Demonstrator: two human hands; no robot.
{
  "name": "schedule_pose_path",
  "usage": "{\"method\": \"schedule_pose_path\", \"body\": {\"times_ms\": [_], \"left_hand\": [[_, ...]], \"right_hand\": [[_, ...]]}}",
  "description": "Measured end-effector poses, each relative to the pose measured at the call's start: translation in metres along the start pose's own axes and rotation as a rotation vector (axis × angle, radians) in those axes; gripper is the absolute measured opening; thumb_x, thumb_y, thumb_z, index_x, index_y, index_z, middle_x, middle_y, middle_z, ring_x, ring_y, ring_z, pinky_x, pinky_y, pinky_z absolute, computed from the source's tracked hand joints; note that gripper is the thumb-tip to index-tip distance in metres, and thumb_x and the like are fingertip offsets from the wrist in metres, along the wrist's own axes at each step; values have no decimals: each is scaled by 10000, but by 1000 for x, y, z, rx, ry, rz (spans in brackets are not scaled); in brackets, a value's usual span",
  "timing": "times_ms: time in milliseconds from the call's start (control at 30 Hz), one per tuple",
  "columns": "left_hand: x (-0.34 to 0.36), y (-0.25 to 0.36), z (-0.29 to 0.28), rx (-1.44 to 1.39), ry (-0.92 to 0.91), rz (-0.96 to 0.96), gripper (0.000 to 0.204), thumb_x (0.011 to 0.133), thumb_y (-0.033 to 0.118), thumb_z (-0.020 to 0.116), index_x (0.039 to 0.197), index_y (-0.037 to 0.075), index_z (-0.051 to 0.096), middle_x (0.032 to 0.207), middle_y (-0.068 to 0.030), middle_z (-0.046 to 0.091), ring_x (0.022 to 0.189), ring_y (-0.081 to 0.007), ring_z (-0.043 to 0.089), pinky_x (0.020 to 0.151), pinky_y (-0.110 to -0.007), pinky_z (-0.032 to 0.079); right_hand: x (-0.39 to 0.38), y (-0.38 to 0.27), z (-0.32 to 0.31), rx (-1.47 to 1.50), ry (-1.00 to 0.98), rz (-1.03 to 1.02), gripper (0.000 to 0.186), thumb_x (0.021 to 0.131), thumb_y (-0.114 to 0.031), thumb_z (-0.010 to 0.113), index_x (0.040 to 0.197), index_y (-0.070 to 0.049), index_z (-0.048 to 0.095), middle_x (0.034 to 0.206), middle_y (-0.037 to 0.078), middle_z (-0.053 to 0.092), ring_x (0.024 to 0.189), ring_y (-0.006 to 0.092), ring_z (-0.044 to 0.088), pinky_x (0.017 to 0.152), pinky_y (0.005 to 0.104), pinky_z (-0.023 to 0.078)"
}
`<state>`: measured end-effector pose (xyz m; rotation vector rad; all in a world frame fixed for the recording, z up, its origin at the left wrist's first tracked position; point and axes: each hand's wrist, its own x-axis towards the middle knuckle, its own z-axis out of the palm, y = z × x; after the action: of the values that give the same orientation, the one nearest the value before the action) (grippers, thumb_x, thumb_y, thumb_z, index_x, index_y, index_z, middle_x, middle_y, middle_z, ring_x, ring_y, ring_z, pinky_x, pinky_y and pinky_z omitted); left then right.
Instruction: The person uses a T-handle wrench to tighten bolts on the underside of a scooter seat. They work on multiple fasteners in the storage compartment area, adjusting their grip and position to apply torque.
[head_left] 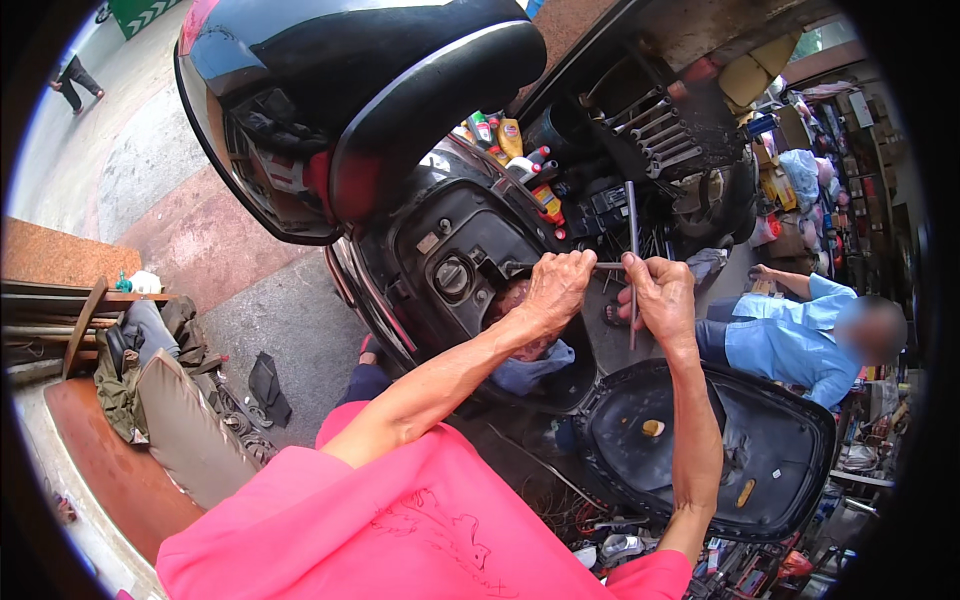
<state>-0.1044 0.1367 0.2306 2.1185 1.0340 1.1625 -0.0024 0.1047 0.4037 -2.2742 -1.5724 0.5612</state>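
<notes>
Black scooter [420, 230] fills the centre, its body running from the top-left corner down toward the bottom right. Its seat [700, 450] is flipped open, black underside up, at the scooter's lower-right end, just under the right forearm. The open under-seat bay [480, 250] sits mid-frame, with a round black fuel cap [452, 274] near its left edge and a blue cloth [530, 370] lying at its lower edge. A black helmet-like shell with a visor [330, 110] covers the top-left end of the scooter.

Pink shirt [400, 520] of the wearer fills the bottom edge. A second person in a light blue shirt [790, 340] sits at the right side of the scooter, well apart from the hands. Wooden bench with a cushion [180, 430] and a heap of olive clothing [125, 370] stands by the left edge. Row of spanners [655, 130] hangs above the scooter's upper right, bottles [505, 145] beside them.

Left hand [555, 290] is over the bay's right rim, fingers curled narrow around the horizontal bar of a T-handle wrench [632, 250]. Right hand [660, 300] is just beside it, nearly touching, closed in a fist on the wrench where the long grey shaft crosses the bar. The shaft stands upright, poking out above and below the right fist. The wrench is in the air above the bay's right edge, between both hands; whether its lower tip touches anything I cannot tell.
</notes>
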Motion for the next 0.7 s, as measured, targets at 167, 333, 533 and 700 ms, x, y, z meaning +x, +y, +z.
{"method": "schedule_pose_path", "body": {"times_ms": [167,333,533,700], "left_hand": [[-1,-7,0,31,-40,20,123,876,89,590,962,48,513,797,-118,595,798,-325,656,685,-457,496],[-7,-3,-1,49,-62,16,148,827,67,609,946,65,521,824,-105,612,799,-302,656,698,-433,490],[-10,-9,8,-17,-5,4,142,823,82,617,925,55,522,812,-103,607,800,-296,658,684,-431,510],[-7,-10,19,2,-25,30,100,864,93,612,936,52,555,788,-127,622,762,-317,670,659,-442,538]], "right_hand": [[13,24,-15,-874,457,-831,293,944,-156,655,1222,-60,647,1165,163,705,1096,324,693,905,419,567],[20,8,-8,-1181,-23,-1210,258,867,-179,596,1066,-28,657,1187,152,659,1399,310,476,1255,530,225],[32,11,21,-661,-7,-914,235,865,-160,713,725,-1,612,668,174,596,731,330,589,979,485,462],[36,8,21,-598,-138,-197,353,946,-283,644,776,13,730,775,244,690,793,448,686,731,525,546]]}}
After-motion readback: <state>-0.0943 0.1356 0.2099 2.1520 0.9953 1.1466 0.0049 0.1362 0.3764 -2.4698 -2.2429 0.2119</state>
